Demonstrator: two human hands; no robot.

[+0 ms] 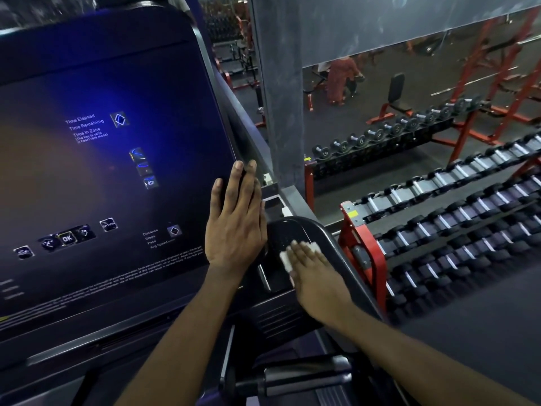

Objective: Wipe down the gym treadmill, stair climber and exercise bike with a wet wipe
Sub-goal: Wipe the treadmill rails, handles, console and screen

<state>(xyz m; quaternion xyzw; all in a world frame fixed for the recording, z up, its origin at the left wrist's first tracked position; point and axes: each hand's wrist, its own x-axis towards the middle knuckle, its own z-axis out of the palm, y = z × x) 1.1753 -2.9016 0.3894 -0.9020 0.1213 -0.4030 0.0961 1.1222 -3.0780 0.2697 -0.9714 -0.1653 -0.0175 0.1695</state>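
Fingers point(303, 252) of the right hand point(317, 278) lie straight, pressing the wipe point(284, 259) flat on the dark tray point(288, 230) beside the console point(117, 177). The left hand point(234, 227), flat and holding nothing, rests on the console's right edge. Dumbbell racks point(439, 227) stand to the right.

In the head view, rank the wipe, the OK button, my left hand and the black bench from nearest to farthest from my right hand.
1. Wipe, pressed under the right hand.
2. Left hand, just to the left, flat on the console edge.
3. OK button, far left on the console.
4. Bench, far back across the gym floor.
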